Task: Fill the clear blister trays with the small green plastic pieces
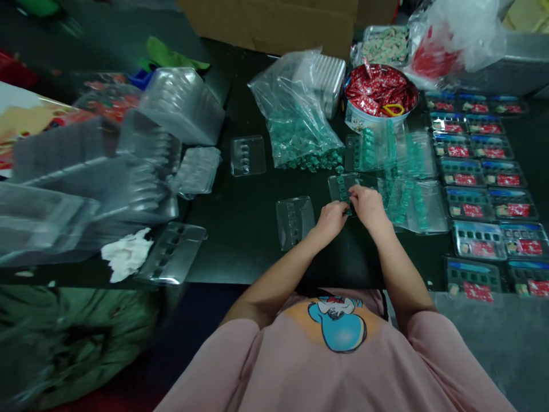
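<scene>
In front of me lies a clear plastic blister tray [333,184] with a row of small green translucent pieces [342,186] in its slots. Both my hands bend over its near end, fingertips close together. My left hand [331,221] is closed, with a small dark green piece [347,212] at its fingertips. Over the tray's right part, my right hand [368,205] pinches its fingers; what they hold is too small to make out. Just left of my left hand is a clear slotted tray [295,221] without pieces. Beyond, loose green pieces [311,161] spill from a plastic bag [295,109].
Green-filled trays [414,200] overlap to the right. Farther right stand rows of packed trays [480,249] with red packets. A round tin [377,117] holds red packets and yellow-handled scissors [393,109]. Stacked clear trays [81,171] and crumpled tissue [126,252] lie left; a cardboard box [278,26] is behind.
</scene>
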A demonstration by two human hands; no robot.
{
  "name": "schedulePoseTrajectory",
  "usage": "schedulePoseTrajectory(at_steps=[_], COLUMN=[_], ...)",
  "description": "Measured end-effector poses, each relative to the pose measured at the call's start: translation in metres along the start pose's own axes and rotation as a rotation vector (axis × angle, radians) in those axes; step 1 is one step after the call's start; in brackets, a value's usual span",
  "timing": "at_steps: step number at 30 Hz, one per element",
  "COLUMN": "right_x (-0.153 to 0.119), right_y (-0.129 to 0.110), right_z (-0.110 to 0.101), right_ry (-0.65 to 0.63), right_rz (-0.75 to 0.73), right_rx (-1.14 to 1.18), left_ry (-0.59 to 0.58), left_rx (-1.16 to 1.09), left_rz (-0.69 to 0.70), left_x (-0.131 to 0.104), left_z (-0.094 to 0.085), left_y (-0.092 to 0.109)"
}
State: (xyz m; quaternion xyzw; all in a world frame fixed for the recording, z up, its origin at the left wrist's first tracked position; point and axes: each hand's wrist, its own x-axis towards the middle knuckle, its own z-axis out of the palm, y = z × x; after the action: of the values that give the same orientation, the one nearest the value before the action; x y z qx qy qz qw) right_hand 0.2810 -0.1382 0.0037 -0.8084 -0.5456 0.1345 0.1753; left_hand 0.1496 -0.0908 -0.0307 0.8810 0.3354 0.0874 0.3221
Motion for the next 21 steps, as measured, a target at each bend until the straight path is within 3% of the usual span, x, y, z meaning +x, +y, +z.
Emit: schedulePoseTrajectory(at_steps=[5, 10, 15, 18, 21], right_x=[0.078, 0.119, 0.120, 0.108, 0.087], right_y=[-0.010, -0.016, -0.011, -0.017, -0.033], right_z=[0.005, 0.019, 0.016, 0.015, 0.020], right_ry=[0.100, -0.045, -0.016, 0.076, 0.030], right_rz=[-0.051, 0.015, 0.014, -0.040, -0.079], right_rx=[-0.021, -0.220, -0.118, 0.150, 0.502], left_ry=[0.017, 0.157, 0.383, 0.449, 0.500], left_rx=[-0.123, -0.281, -0.456, -0.610, -0.719], left_rz=[0.024, 0.027, -0.113, -0.152, -0.141], left_x=[-0.008, -0.017, -0.008, 0.003, 0.007], left_z=[-0.005, -0.035, -0.070, -0.081, -0.086], left_y=[0.003, -0.018, -0.054, -0.064, -0.062])
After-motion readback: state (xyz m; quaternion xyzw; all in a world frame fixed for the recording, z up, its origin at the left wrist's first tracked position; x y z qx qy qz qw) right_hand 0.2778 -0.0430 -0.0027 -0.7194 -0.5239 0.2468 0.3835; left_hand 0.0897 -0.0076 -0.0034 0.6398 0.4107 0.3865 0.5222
